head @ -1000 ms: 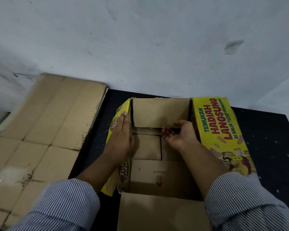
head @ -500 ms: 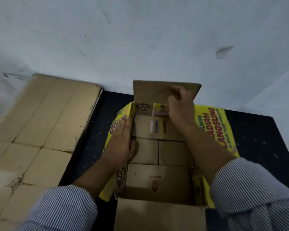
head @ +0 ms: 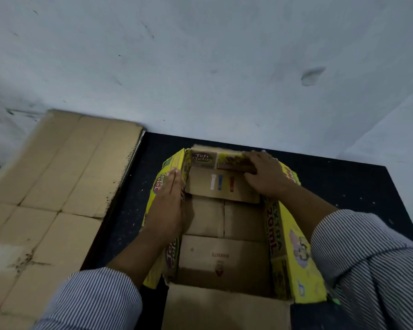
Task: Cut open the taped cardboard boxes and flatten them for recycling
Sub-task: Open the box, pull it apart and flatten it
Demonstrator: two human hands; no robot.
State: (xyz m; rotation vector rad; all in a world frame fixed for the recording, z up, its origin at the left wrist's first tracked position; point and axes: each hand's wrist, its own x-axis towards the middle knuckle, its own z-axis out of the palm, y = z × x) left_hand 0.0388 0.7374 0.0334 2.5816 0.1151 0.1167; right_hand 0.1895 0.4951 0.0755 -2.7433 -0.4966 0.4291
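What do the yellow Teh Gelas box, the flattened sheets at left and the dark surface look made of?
Teh Gelas box: cardboard, matte brown inside, yellow print outside; creased flaps show it. Flattened sheets: bare brown cardboard, matte, with fold lines and ragged edges. Dark surface: black, speckled; material unclear, maybe stone or laminate.

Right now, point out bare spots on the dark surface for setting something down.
Widest: the dark surface right of the yellow box, out to its edge. A narrower strip runs between the flattened cardboard and the box's left side. A thin band lies behind the box, below the wall. The box crowds the middle.
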